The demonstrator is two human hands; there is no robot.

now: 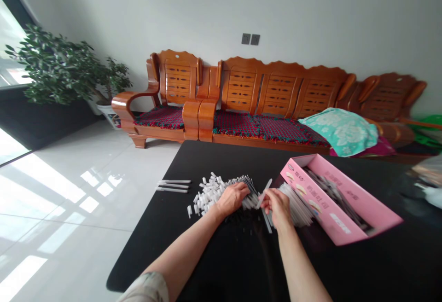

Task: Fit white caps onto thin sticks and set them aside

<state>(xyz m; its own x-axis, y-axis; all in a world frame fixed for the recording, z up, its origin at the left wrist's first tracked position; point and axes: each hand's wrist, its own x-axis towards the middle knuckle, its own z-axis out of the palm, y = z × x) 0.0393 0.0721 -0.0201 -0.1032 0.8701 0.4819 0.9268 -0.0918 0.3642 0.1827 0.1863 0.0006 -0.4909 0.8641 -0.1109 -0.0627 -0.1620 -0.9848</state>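
My right hand pinches a slim whitish translucent tube, which slants up and to the left. Under and beside that hand lies a heap of similar long tubes. My left hand rests with bent fingers at a bundle of thin dark rods with pale ends; whatever its fingertips hold is hidden. Left of it spreads a pile of short white cap-like pieces. Several finished-looking white sticks lie apart near the table's left edge.
A long pink open box with dark slender pieces inside stands on the black table, right of the tubes. A plastic bag sits at the far right. Behind are wooden seats with a turquoise cloth and a potted plant.
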